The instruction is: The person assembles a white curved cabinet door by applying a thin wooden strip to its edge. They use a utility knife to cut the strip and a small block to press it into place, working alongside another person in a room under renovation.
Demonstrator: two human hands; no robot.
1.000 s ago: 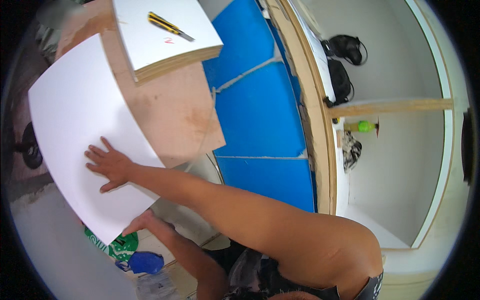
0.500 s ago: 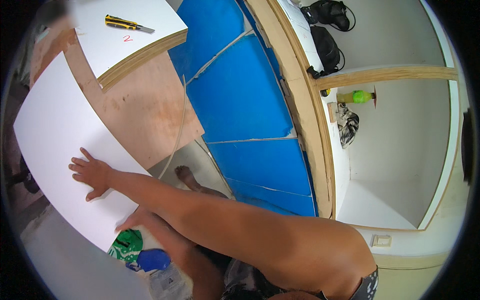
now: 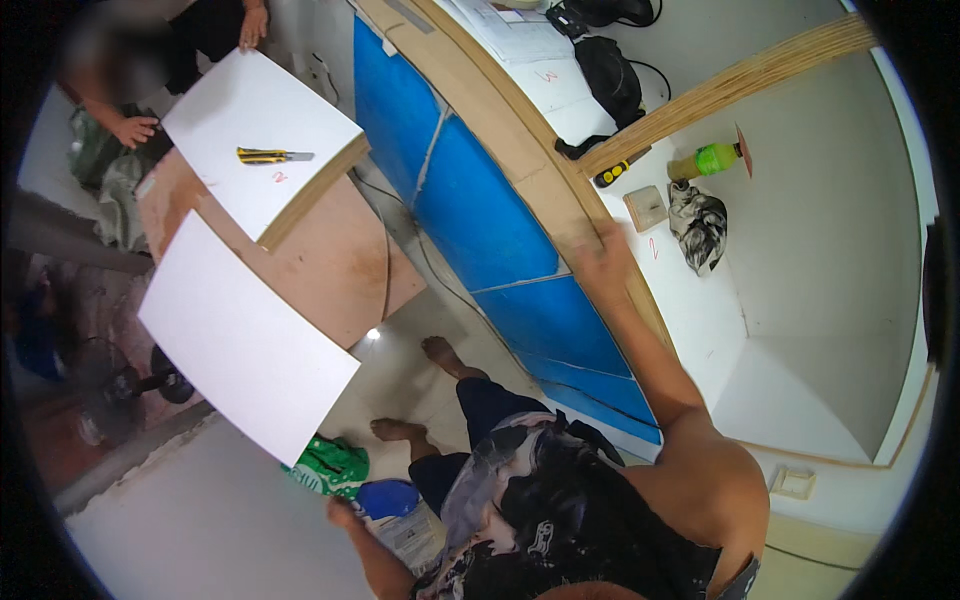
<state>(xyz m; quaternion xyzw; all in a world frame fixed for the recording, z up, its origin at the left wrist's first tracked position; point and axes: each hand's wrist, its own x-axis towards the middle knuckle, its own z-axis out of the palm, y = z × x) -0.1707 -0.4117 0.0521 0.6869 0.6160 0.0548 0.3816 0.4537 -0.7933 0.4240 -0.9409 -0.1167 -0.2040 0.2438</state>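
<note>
My right hand (image 3: pixel 605 262), smeared by motion, is over the cardboard-covered edge (image 3: pixel 530 180) of the white cabinet; its fingers cannot be made out. Low down, my left hand (image 3: pixel 342 512) hangs beside a green bag (image 3: pixel 332 467) and a blue item (image 3: pixel 388 498); its finger pose is unclear. A bare white panel (image 3: pixel 250 335) rests at the left, with neither of my hands on it. Beyond it lies a stack of white-faced boards (image 3: pixel 240 105), topped by a yellow and black utility knife (image 3: pixel 265 156).
At the far left, another person's hands (image 3: pixel 135 130) are by the stack. A reddish plywood sheet (image 3: pixel 340 270) lies beneath the boards. Blue panels (image 3: pixel 490 200) line the cabinet front. Inside are a bottle (image 3: pixel 710 160), a crumpled cloth (image 3: pixel 697 228) and a tape measure (image 3: pixel 612 173). A cable (image 3: pixel 440 272) crosses the floor.
My right hand has left the white panel and swung right to the cabinet edge. My left hand has come away from the panel's near edge. The view has shifted, bringing the other person's hands into sight.
</note>
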